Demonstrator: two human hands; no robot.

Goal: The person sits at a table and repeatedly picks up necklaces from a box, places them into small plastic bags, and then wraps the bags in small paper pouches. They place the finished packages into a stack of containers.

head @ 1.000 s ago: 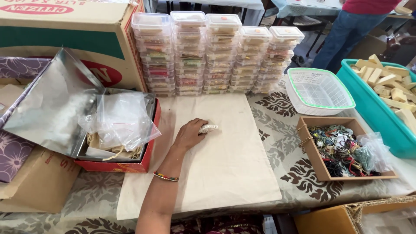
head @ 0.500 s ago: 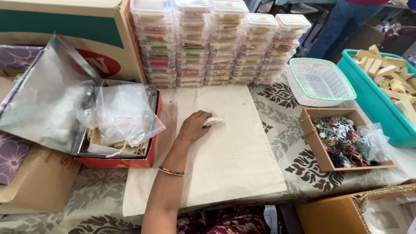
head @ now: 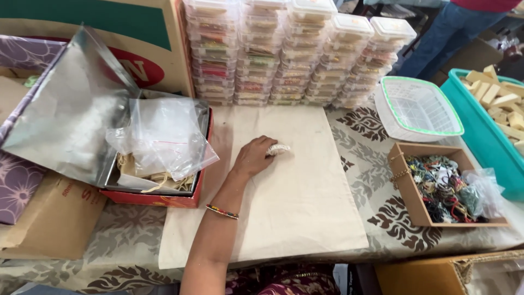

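Here only one hand (head: pixel 252 157) shows, and from the way the forearm comes up from the lower middle I cannot tell for certain which it is, though it reads as the left; it lies palm down on the plain cloth (head: pixel 305 207) spread over the patterned worktop (head: pixel 376 207), fingers curled over a small white braided band (head: pixel 278 148) at its fingertips, pinning it flat rather than lifting it. The other hand is out of view. To its left an open red box (head: pixel 164 198) with a clear plastic bag (head: pixel 164 136) sits close, and stacked clear containers (head: pixel 295 54) line the far edge. A cardboard tray of dark trinkets (head: pixel 442 188) stands to the right.
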